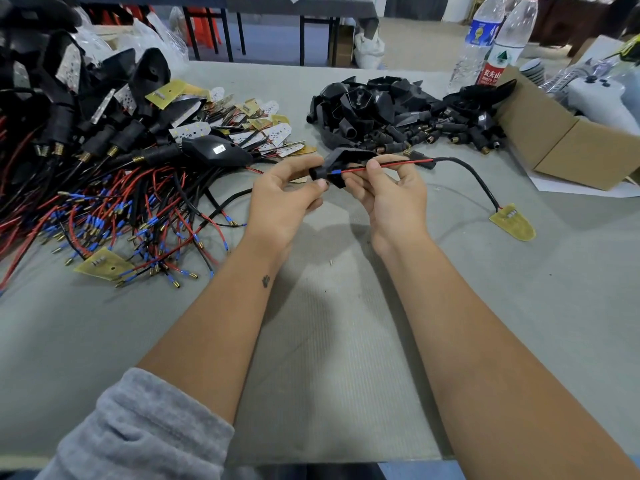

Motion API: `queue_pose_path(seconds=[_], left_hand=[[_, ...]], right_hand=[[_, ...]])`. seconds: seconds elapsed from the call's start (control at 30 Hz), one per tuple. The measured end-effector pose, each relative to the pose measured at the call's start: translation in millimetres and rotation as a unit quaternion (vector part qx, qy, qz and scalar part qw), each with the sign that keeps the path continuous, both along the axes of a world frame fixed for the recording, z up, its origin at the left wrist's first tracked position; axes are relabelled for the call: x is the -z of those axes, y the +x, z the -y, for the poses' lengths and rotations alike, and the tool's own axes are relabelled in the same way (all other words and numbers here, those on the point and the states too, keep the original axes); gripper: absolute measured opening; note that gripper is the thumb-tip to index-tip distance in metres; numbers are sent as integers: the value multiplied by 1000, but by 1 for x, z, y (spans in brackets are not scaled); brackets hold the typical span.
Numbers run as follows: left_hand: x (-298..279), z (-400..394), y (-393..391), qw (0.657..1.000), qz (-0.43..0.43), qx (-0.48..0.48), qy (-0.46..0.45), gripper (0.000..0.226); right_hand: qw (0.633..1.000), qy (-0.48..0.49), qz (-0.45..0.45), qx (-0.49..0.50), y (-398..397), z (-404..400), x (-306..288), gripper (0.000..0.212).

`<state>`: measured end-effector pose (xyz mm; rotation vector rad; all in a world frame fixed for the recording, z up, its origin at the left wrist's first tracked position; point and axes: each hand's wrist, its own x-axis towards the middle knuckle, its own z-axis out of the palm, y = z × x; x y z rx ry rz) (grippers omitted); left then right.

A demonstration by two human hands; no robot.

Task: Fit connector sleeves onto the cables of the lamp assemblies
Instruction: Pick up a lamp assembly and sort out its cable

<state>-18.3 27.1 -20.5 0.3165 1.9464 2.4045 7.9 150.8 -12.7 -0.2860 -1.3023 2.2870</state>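
Sleeve: a black connector sleeve (pixel 337 168) is held above the grey table (pixel 329 341), at centre, a blue-tipped red wire (pixel 381 165) entering it.
Left hand (pixel 282 199): fingers curled around the sleeve's left end.
Right hand (pixel 391 195): thumb and forefinger pinch the red wire just right of the sleeve.
Cable (pixel 474 174): black, trailing right to a yellow board (pixel 514 221) lying on the table.
Surroundings: wired assemblies (pixel 104 202) heaped left; loose black housings (pixel 398 109) behind; cardboard box (pixel 568 143) and two bottles (pixel 491 39) at right.
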Motion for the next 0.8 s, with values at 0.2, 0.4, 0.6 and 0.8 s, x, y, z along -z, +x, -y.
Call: queue_pose_path(seconds=[0.2,0.4,0.6,0.8], left_hand=[[3,-1,0,999,-22,3,-23,30],[1,-2,-2,999,-8,-16,29,39],[-1,1,-1,999,-2,-12,44,41],[2,-3,-2,999,4,14,37,36]], right_hand=[[998,-12,16,-62,2,2,-2,9],[997,53,41,-25,3,0,1,12],[993,106,46,-33,3,-1,2,11],[980,188,31,-58,5,7,0,21]])
